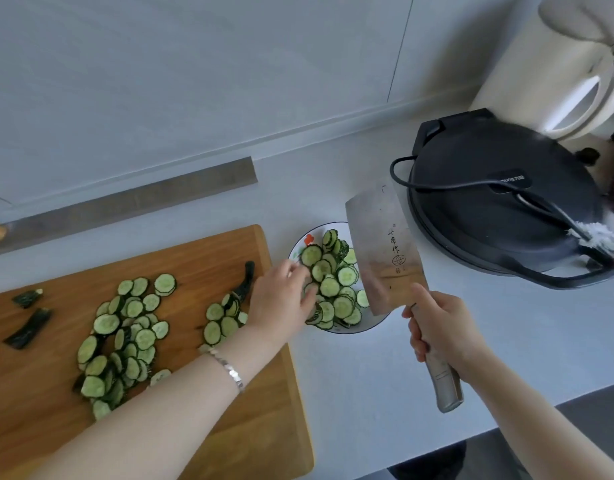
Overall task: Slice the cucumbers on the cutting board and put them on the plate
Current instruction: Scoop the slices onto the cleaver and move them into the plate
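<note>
Pale grey tabletop (333, 375) against a plain light wall; a metal strip (125, 202) lies along the back edge.

Far left: wooden cutting board (39, 393). A few dark peel ends (26, 329) sit at its left side. Cucumber slices (125, 341) lie loose across the middle in two overlapping heaps, so a good share is not yet moved.

Left hand (281, 299), bracelet (229, 370) at the wrist, reaches from the board over the plate (300, 244). Fingers (307, 292) stretched and a little apart, tips touching the piled slices (333, 282) there.

The plate stands on the tabletop just beside the board's right edge, already well filled.

Cleaver (385, 251) is tilted over the plate's right side, flat of the blade facing up. Right hand (437, 330) has its fingers clamped round the handle.

Right: black electric pan (499, 209), lid closed, cord draped over it; a cream appliance (558, 64) behind.

Handling, as judged: slices are thin, light, wet and likely slippery, and they stick together. Better scooped from beneath on the broad blade, or gathered in a loose cupped handful, than pinched singly. Squeezing may snap them.
</note>
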Motion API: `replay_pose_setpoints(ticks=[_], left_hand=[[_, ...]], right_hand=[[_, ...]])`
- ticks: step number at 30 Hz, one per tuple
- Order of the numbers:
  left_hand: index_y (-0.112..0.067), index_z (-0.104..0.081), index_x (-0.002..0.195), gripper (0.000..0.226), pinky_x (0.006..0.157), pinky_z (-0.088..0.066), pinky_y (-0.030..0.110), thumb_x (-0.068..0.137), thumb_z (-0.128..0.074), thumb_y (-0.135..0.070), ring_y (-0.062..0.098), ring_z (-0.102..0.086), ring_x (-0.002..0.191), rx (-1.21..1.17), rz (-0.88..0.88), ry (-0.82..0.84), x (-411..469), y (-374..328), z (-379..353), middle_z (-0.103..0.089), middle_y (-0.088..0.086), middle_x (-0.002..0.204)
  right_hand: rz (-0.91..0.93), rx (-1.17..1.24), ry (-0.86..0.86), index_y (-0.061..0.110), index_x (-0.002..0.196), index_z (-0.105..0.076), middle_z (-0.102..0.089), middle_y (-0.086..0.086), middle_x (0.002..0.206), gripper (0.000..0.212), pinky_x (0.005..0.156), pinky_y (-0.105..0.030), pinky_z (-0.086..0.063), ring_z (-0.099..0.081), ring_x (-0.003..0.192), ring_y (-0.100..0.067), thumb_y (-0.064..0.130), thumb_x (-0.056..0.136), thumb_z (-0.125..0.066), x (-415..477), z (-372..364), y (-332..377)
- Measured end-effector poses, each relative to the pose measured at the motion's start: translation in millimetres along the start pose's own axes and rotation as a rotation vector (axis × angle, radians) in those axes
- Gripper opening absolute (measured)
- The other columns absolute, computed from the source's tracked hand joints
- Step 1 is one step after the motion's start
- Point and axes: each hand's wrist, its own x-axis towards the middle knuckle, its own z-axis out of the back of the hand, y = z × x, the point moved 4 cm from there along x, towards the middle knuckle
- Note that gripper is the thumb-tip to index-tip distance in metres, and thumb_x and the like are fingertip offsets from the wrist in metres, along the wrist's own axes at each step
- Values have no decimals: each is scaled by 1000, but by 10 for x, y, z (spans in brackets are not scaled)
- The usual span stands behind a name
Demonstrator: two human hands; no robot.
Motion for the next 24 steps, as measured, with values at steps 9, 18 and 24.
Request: replay_pose_setpoints(ticks=[9,18,24], left_hand=[[-6,-50,124,42,78,-45,31,89,-58,-29,27,-54,95,-17,147,482,-103,-6,-178,-43,10,115],[-8,-49,126,46,80,-42,36,84,-63,-22,31,-51,103,-90,143,100,142,-1,22,-53,11,117],[-17,-44,112,54,83,-27,34,70,-64,-45,26,-34,110,330,198,416,141,450,4,-48,0,117]], right_hand=[[-32,-37,4,0,71,-52,-43,-7,42,30,41,-27,-37,-38,32,-21,22,90,-46,18,-30,-54],[-18,-47,-42,1,70,-52,-44,-5,41,31,41,-28,-39,-38,33,-21,22,92,-45,47,15,-46],[-12,-46,-25,1,69,-52,-44,-5,42,31,41,-27,-39,-38,34,-21,23,90,-47,50,-2,-17]])
